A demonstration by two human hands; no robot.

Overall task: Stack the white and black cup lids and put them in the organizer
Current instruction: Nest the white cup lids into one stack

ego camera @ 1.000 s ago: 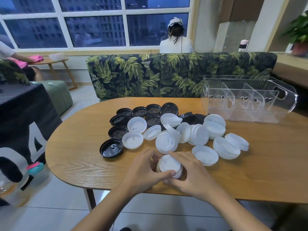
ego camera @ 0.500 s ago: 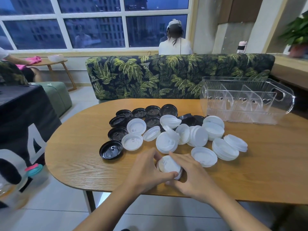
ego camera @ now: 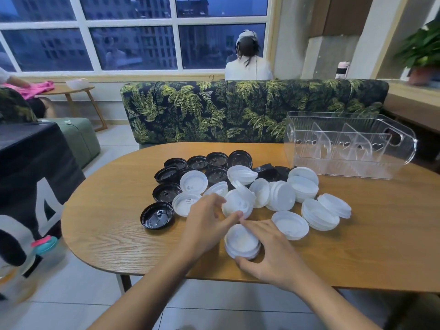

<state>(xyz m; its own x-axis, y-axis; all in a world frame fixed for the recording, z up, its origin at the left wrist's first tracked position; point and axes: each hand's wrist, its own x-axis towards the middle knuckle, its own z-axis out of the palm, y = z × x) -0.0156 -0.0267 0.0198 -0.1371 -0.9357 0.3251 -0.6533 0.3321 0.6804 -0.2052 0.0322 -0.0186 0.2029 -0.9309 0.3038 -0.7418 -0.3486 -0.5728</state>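
Note:
A short stack of white lids (ego camera: 241,241) sits near the table's front edge. My right hand (ego camera: 273,253) grips it, thumb at its near side and fingers along its far rim. Just beyond it lies a loose white lid (ego camera: 238,202), tilted against the white lid pile (ego camera: 283,195). My left hand (ego camera: 204,225) pinches this lid, thumb at its lower edge and fingers at its left edge. Several black lids (ego camera: 214,163) lie upside down further back and left; one black lid (ego camera: 157,215) lies apart. The clear organizer (ego camera: 345,169) with dividers stands at the back right.
The wooden oval table (ego camera: 107,210) ends close to my body. A leaf-patterned sofa back (ego camera: 214,110) runs behind it, and a person (ego camera: 247,60) sits beyond, facing away. A black-draped table (ego camera: 31,163) stands at the left.
My left hand has left the stack and moved forward onto the loose white lid behind it. My right hand stays on the stack.

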